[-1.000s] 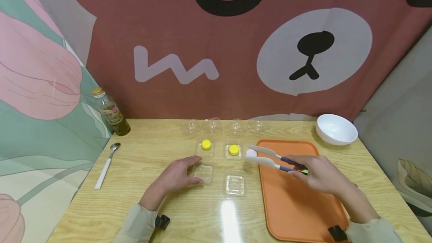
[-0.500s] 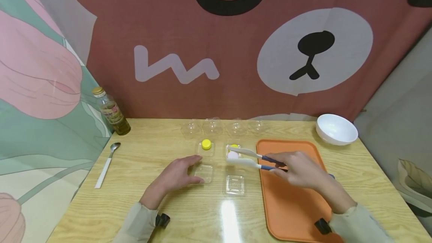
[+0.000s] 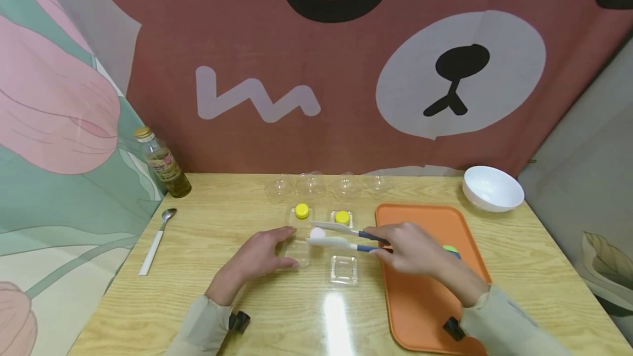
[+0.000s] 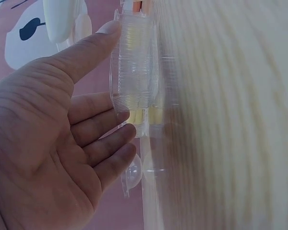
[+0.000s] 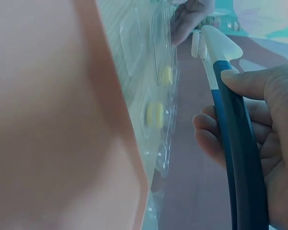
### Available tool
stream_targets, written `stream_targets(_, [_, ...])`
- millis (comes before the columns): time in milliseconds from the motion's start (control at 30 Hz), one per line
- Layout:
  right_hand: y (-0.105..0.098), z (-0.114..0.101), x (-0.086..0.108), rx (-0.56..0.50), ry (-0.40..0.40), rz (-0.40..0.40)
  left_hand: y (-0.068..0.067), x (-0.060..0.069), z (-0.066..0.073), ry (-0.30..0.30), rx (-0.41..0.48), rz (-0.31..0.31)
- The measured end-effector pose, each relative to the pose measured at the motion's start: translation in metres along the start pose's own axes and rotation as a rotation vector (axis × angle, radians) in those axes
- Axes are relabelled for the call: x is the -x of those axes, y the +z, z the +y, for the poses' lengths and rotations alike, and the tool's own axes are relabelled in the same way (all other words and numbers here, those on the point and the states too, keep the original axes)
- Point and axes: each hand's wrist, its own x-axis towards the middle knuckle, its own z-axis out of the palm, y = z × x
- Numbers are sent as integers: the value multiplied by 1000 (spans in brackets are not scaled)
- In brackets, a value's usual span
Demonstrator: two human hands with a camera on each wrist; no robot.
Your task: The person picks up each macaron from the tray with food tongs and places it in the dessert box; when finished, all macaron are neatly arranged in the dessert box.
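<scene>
My right hand (image 3: 407, 246) grips a pair of tongs (image 5: 225, 96) with dark blue handles and pale tips. Between the tips sits a small round pale pink piece (image 3: 317, 233), held above the front-left clear plastic container (image 4: 137, 62). My left hand (image 3: 262, 257) is at that container's left side, fingers extended and thumb apart, touching its edge. Behind it, a yellow round piece (image 3: 302, 211) lies in another clear container. A second yellow round piece (image 3: 342, 217) lies in the container to its right. The front-right clear container (image 3: 344, 271) holds nothing.
An orange tray (image 3: 400, 312) lies under my right forearm, with a white bowl (image 3: 493, 188) beyond it. Several clear domed lids (image 3: 311, 184) line the table's back edge. To the left are an oil bottle (image 3: 168, 169) and a white-handled spoon (image 3: 155, 246).
My right hand has moved left from over the tray, carrying the pale pink piece in the tongs past the right-hand containers to the front-left one. My left hand has stayed put.
</scene>
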Motion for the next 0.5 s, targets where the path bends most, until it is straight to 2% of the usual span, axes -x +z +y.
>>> stream_targets(500, [8,-15,-16,0,-44,-41,0,-2,0,14,-16,12])
